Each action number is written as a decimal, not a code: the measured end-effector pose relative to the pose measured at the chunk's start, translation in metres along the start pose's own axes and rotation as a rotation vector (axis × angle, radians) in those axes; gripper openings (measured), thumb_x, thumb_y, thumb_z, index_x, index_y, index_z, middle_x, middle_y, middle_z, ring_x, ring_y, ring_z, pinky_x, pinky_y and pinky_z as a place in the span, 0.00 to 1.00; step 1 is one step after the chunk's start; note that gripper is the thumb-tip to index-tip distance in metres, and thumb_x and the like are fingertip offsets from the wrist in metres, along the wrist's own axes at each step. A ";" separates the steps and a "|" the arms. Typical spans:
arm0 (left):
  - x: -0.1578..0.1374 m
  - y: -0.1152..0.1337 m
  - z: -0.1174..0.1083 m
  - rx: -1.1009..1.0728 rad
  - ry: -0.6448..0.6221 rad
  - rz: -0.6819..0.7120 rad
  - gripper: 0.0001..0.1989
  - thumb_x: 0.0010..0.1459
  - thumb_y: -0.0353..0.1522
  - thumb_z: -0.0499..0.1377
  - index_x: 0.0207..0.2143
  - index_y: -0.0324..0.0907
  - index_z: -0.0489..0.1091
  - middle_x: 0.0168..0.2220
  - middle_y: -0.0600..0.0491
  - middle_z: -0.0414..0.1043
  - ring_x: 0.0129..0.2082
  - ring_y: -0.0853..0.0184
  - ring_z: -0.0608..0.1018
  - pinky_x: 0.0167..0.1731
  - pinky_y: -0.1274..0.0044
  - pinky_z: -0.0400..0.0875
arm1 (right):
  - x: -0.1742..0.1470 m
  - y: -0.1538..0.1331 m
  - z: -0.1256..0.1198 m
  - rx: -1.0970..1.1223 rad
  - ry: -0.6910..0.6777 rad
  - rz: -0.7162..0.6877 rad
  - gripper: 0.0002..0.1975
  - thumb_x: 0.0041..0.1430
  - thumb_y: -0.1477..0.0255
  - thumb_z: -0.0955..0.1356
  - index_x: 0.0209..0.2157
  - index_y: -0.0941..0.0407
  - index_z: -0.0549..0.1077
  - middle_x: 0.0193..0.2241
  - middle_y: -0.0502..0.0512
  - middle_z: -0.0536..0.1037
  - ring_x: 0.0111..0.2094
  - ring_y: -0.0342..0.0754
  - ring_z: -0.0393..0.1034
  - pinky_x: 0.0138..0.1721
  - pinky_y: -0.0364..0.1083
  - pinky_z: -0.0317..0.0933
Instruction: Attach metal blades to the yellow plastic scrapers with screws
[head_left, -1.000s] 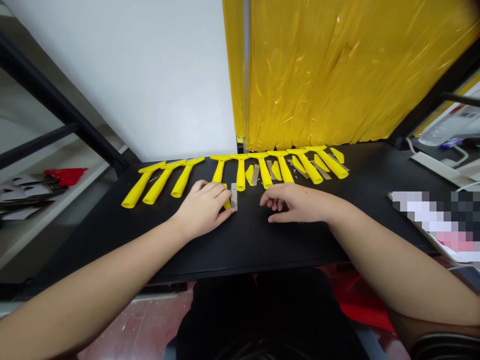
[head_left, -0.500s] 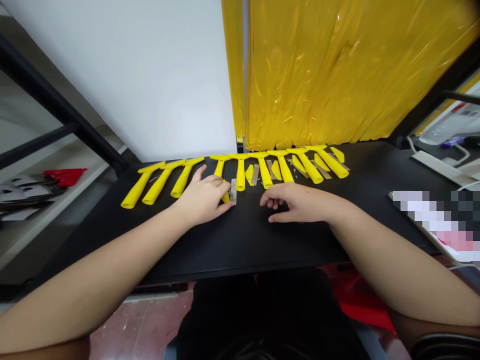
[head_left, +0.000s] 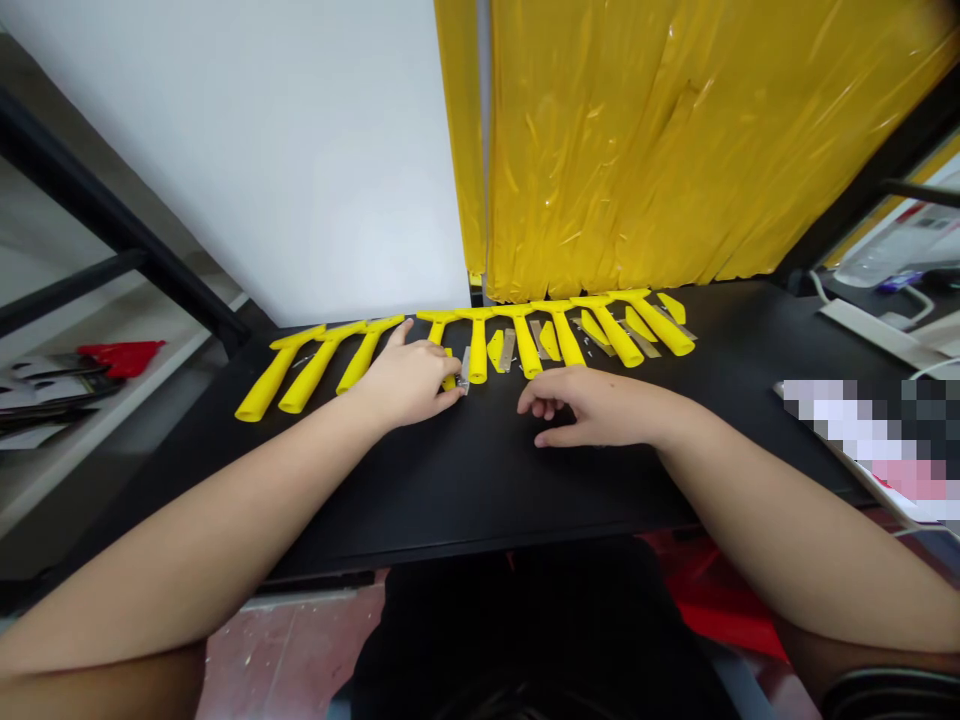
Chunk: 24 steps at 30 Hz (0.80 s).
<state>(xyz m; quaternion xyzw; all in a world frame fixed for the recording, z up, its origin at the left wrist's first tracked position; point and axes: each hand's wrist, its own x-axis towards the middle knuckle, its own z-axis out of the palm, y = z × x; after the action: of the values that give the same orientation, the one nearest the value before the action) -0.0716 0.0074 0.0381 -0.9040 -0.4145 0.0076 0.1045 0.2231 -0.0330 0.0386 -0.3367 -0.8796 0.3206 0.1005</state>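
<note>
Several yellow T-shaped plastic handles lie in a row along the back of the black table. My left hand is over the middle-left of the row, thumb and fingertips closed on a thin metal blade. Beside that blade, a small yellow plate is partly hidden by the fingers. My right hand hangs over the table in front of the row, fingers loosely curled, thumb apart and nothing in it. Farther right, more yellow plates, metal blades and tiny screws lie between the handles.
A white panel and a yellow plastic sheet rise behind the black table. At left, a shelf holds a red item and dark packets. Along the right edge lies a blurred-out flat object.
My left hand has shifted slightly away from me, and the blade and yellow plate under it moved closer to the handles. My right hand has stayed nearly still.
</note>
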 end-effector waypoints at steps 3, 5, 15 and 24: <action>0.005 -0.004 0.002 0.008 -0.008 -0.006 0.15 0.67 0.45 0.58 0.44 0.47 0.80 0.42 0.50 0.83 0.50 0.54 0.82 0.70 0.50 0.46 | 0.000 0.000 0.000 0.003 0.000 0.004 0.17 0.61 0.64 0.76 0.50 0.54 0.77 0.44 0.57 0.80 0.43 0.51 0.74 0.43 0.49 0.69; 0.008 -0.006 0.003 0.019 -0.018 -0.018 0.15 0.66 0.45 0.59 0.43 0.47 0.80 0.42 0.50 0.83 0.49 0.54 0.82 0.70 0.50 0.46 | 0.000 0.001 0.000 0.007 -0.004 0.014 0.18 0.60 0.64 0.76 0.50 0.54 0.77 0.44 0.56 0.80 0.43 0.52 0.75 0.43 0.49 0.69; 0.025 -0.011 0.000 0.019 -0.061 -0.041 0.13 0.63 0.42 0.60 0.40 0.45 0.79 0.40 0.48 0.83 0.46 0.54 0.83 0.71 0.51 0.48 | 0.001 0.003 0.000 0.009 -0.005 0.026 0.18 0.60 0.64 0.76 0.50 0.55 0.78 0.44 0.57 0.80 0.43 0.51 0.74 0.42 0.49 0.69; 0.030 -0.020 -0.002 0.040 -0.069 -0.010 0.16 0.65 0.45 0.58 0.44 0.47 0.79 0.43 0.50 0.84 0.48 0.56 0.83 0.71 0.53 0.52 | -0.003 0.006 -0.008 0.039 0.036 0.024 0.17 0.61 0.62 0.75 0.49 0.54 0.78 0.41 0.55 0.79 0.40 0.50 0.72 0.40 0.49 0.68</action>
<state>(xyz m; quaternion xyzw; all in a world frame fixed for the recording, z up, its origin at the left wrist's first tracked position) -0.0666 0.0421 0.0459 -0.8987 -0.4223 0.0468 0.1084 0.2319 -0.0272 0.0410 -0.3510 -0.8671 0.3329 0.1189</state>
